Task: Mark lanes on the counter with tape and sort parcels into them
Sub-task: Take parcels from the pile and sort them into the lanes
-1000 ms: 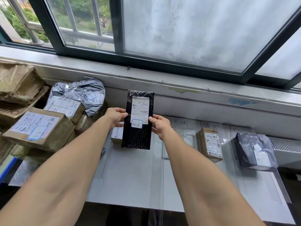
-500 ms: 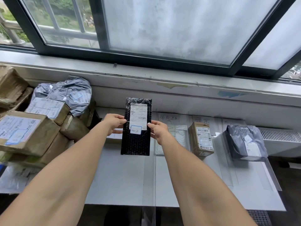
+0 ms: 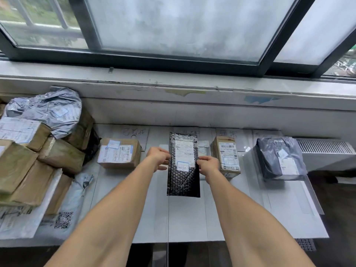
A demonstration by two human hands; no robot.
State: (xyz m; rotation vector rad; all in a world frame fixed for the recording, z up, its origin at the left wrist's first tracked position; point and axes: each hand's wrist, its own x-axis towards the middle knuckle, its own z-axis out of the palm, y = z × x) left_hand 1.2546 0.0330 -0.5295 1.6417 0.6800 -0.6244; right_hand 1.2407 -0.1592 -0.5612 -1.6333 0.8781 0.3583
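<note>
Mailer (image 3: 183, 184) in pinch grip of left hand (image 3: 157, 158) and right hand (image 3: 208, 166) — cardboard box (image 3: 119, 156), small carton (image 3: 227, 155) alongside

Frosted window (image 3: 183, 26), white radiator (image 3: 325, 149)

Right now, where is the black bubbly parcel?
In the head view, the black parcel is over the middle of the counter, held by the left hand and right hand, between the wide brown box and the small brown box.
</note>
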